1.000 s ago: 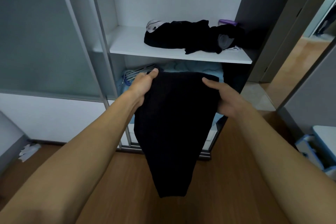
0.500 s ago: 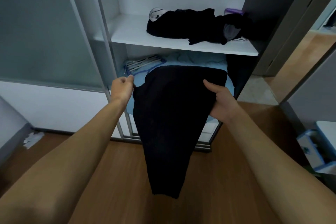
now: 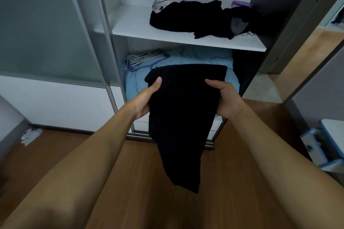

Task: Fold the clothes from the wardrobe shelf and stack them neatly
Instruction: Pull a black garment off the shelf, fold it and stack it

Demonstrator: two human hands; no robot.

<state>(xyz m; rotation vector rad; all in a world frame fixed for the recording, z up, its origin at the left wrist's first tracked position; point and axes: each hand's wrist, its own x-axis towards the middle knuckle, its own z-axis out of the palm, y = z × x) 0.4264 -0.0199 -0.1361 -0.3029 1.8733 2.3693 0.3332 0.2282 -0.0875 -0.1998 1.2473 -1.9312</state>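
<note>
A black garment (image 3: 183,117) hangs in front of me, its upper part folded flat and its lower end drooping toward the floor. My left hand (image 3: 146,98) grips its left edge, thumb on top. On the opposite edge my right hand (image 3: 226,100) holds it the same way. Behind it, on the white wardrobe shelf (image 3: 141,26), lies an untidy heap of dark clothes (image 3: 201,17) with a white piece at its left end.
Below the shelf a light blue blanket (image 3: 195,56) and a bundle of hangers (image 3: 147,58) fill the lower compartment. A frosted sliding door (image 3: 42,24) stands left. Wooden floor lies below, with a blue-white drawer unit (image 3: 323,147) at right and a white scrap (image 3: 30,135) at left.
My left hand, which had let go of the garment and moved off to the left, has come back and gripped its left edge. The garment's top fold now sits lower and narrower.
</note>
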